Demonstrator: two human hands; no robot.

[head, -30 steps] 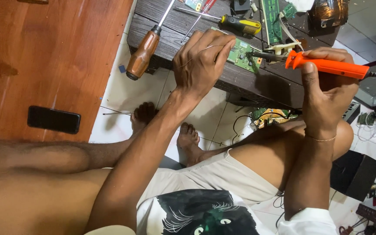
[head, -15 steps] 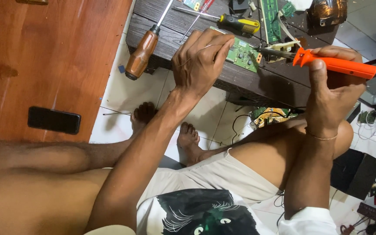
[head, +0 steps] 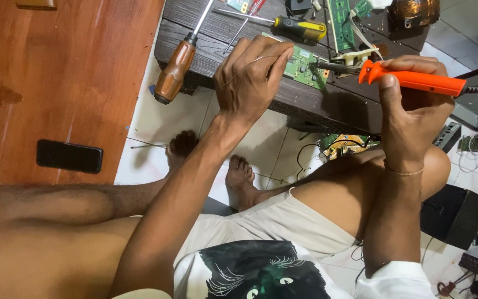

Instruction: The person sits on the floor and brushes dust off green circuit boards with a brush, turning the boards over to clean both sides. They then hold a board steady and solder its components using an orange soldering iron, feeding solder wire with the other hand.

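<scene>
Orange-handled soldering iron (head: 413,80) gripped in the right hand (head: 410,119), fingers wrapped round the handle and thumb laid along its near side, dark metal tip aimed left at a small green circuit board (head: 304,67). Board lying flat near the front edge of a low dark wooden table (head: 316,102), roughly mid-frame. Left hand (head: 250,80) poised over the board's left end, fingertips pressed together and pinching a thin strand of wire (head: 253,60); fingers hiding that end of the board, so contact with it cannot be told.

Farther back on the table: a yellow-and-black screwdriver (head: 297,27) lying crosswise, a long narrow green board (head: 341,22) standing on end to its right, a cream plastic connector (head: 352,56) just beside the iron's tip, and a copper-wound coil (head: 413,11) at the far right corner. Large brown wooden-handled screwdriver (head: 177,69) at the table's left end, handle overhanging the edge toward the floor.

Below the table, white floor tiles (head: 150,119), bare feet, and another green board with coloured parts (head: 344,145) near the right knee. Black phone (head: 69,156), a plain dark rectangle, lying face up on reddish-brown wood (head: 67,72) at left. Black box (head: 455,216) and tangled cables on the floor at right. White shirt with a black cat print (head: 261,274) in the near foreground.
</scene>
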